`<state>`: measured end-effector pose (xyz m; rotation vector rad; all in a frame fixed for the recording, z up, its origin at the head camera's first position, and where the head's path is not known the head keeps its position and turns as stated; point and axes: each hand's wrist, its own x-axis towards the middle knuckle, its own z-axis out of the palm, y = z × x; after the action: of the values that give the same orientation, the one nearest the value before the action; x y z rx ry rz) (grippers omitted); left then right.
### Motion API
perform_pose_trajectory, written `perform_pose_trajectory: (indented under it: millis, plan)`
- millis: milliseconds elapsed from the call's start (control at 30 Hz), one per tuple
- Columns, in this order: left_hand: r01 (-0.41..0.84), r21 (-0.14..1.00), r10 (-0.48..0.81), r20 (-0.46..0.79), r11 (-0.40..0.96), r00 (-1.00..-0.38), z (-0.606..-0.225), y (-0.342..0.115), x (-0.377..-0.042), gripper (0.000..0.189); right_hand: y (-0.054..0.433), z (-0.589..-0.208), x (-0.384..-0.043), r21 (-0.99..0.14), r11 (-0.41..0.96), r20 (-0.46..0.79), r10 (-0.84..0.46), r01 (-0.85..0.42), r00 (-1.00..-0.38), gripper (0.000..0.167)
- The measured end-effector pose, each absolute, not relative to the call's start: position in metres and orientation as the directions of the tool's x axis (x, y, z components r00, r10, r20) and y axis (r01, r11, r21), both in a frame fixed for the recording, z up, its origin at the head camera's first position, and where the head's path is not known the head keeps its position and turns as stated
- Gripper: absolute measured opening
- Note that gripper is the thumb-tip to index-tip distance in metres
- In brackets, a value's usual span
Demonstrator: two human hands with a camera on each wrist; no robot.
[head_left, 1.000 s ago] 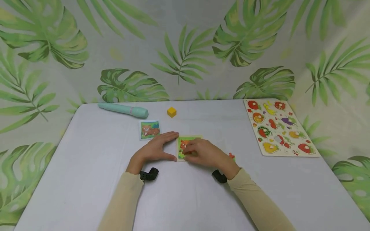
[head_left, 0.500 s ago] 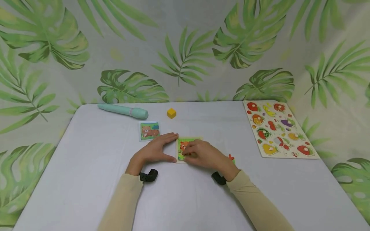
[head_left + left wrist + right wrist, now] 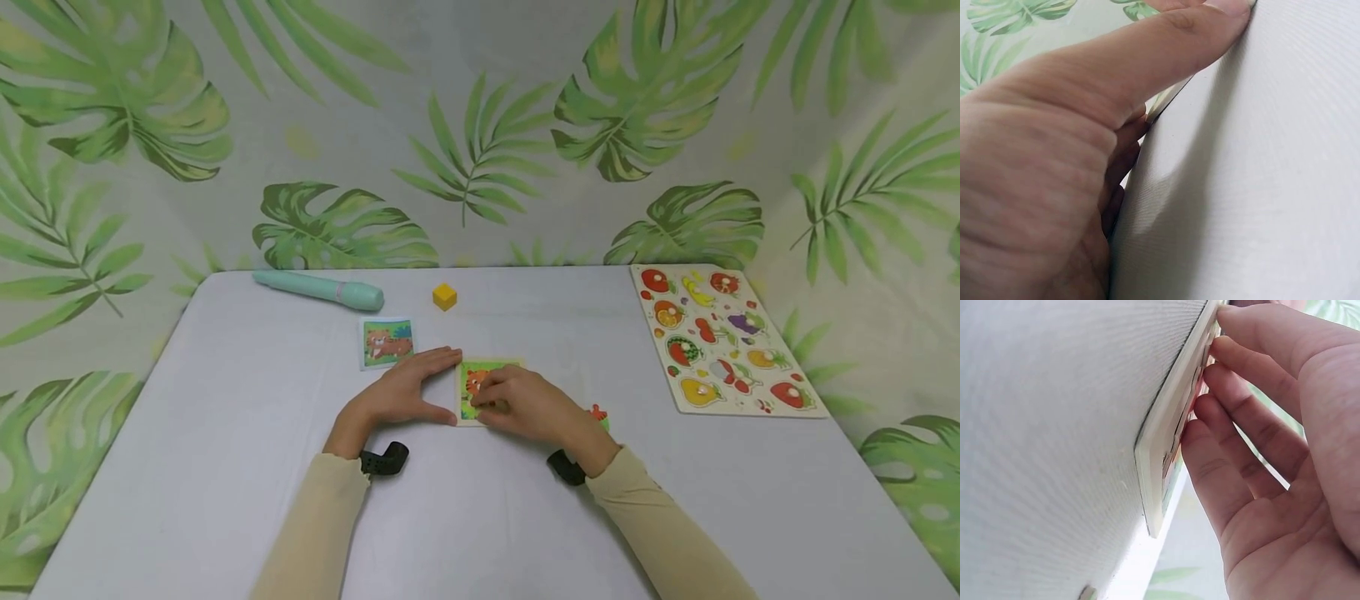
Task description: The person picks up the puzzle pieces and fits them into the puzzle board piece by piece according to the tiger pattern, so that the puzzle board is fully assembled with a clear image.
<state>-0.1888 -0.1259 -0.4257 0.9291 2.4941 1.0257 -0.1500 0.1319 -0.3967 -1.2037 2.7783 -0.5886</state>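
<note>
A small wooden jigsaw puzzle [image 3: 469,398] with an orange tiger on green lies flat at the table's middle. My left hand [image 3: 399,392] is spread at its left side, fingertips near the far left corner and thumb at the near left corner. My right hand [image 3: 528,405] lies over the puzzle's right part, covering much of it. In the right wrist view, slightly bent fingers [image 3: 1210,450] touch the pieces on the puzzle board [image 3: 1154,465], with the thumb near its edge. A loose red-and-green puzzle piece [image 3: 598,413] lies partly hidden beside the right wrist.
A tiger picture card [image 3: 387,342] lies left of the puzzle. Farther back are a teal pen-shaped object [image 3: 322,288] and a yellow cube [image 3: 445,297]. A fruit knob-puzzle board [image 3: 720,342] lies at the right. A leaf-patterned cloth [image 3: 480,150] hangs behind the table.
The whole head view has shifted slightly. Both hands stay in place at the puzzle, the right fingers moving very little over it.
</note>
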Motion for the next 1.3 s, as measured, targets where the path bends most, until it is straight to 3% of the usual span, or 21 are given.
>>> perform_pose_trajectory:
  millis: [500, 833, 1300]
  plan:
    - [0.457, 0.703, 0.657, -0.018, 0.545, -0.754, -0.428, -0.128, -0.19, 0.097, 0.132, -0.393, -0.151, -0.402, 0.618, 0.045, -0.723, -0.675, -0.689, 0.022]
    - [0.456, 0.708, 0.662, -0.021, 0.539, -0.749, -0.427, -0.127, -0.19, 0.098, 0.138, -0.379, -0.149, -0.473, 0.656, 0.003, -0.665, -0.587, -0.746, 0.035]
    - [0.451, 0.709, 0.661, -0.028, 0.543, -0.75, -0.428, -0.126, -0.192, 0.098, 0.159, -0.362, -0.141, -0.501, 0.653, 0.02, -0.648, -0.569, -0.762, 0.038]
